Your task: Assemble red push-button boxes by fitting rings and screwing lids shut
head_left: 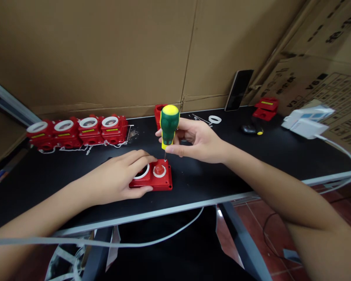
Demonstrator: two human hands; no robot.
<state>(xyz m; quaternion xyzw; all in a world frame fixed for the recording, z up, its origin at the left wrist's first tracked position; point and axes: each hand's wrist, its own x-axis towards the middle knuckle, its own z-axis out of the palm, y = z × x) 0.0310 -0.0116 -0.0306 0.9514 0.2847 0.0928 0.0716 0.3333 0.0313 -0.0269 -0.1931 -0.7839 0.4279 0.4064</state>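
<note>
A red housing (157, 182) with a white ring and a round red part in a smaller white ring lies flat on the black table (210, 179). My left hand (121, 175) is closed around its left end, fingers over the top and thumb along the near side. My right hand (194, 141) pinches the lower handle of a green and yellow screwdriver (169, 124). The screwdriver stands upright, its tip at a screw in the housing's far right corner.
Several red housings (89, 130) with white rings stand in a row at the back left. Behind my right hand is another red part (158, 114). Farther right are a white ring (214, 120), a phone (238, 89), a black and yellow tool (251, 129) and white boxes (307, 120) with a cable.
</note>
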